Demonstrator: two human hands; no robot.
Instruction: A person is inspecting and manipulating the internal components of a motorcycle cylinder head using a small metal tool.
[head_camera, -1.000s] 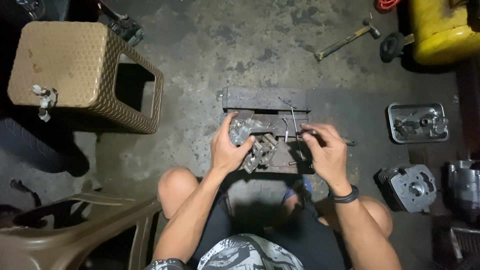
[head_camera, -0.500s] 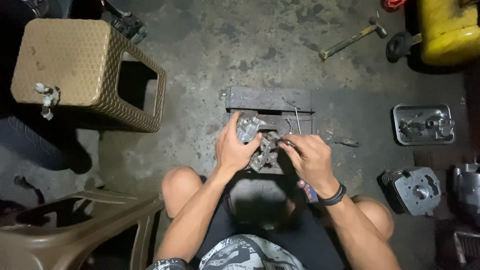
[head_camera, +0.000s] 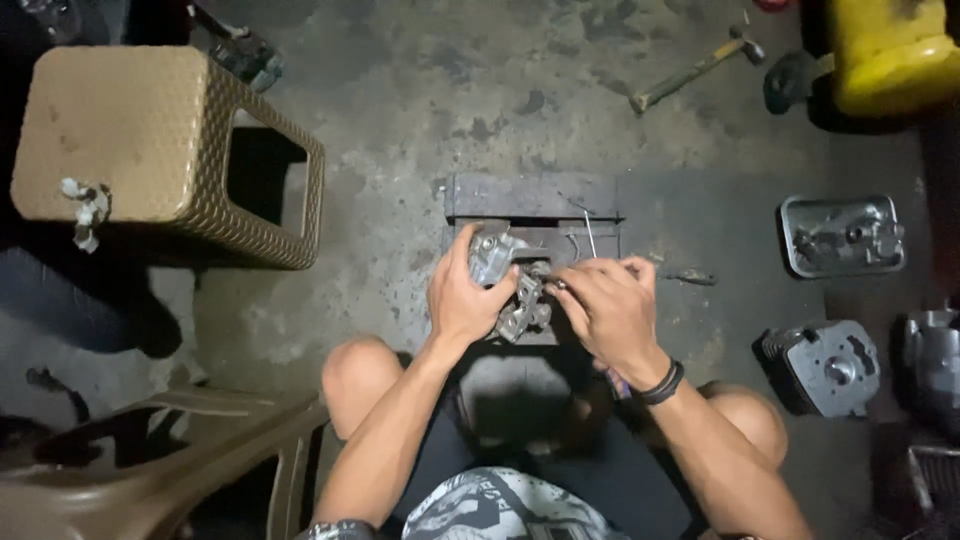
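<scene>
A grey metal engine part (head_camera: 500, 262) rests on a dark metal block (head_camera: 532, 200) on the concrete floor in front of my knees. My left hand (head_camera: 462, 298) is wrapped around the part's left side and holds it steady. My right hand (head_camera: 605, 308) is closed on a small thin tool whose tip meets the part at its middle; the fingers hide most of the tool. A black band circles my right wrist. A thin metal rod (head_camera: 590, 238) stands on the block just above my right hand.
A tan woven plastic stool (head_camera: 150, 150) stands at the left, a brown plastic chair (head_camera: 150, 470) at the lower left. A hammer (head_camera: 690, 70) and a yellow container (head_camera: 890, 50) lie at the top right. Metal engine covers (head_camera: 842, 235) (head_camera: 822, 368) sit at the right.
My right hand has moved left from the block's right side onto the engine part. The left hand has kept its hold. The camera view has shifted slightly.
</scene>
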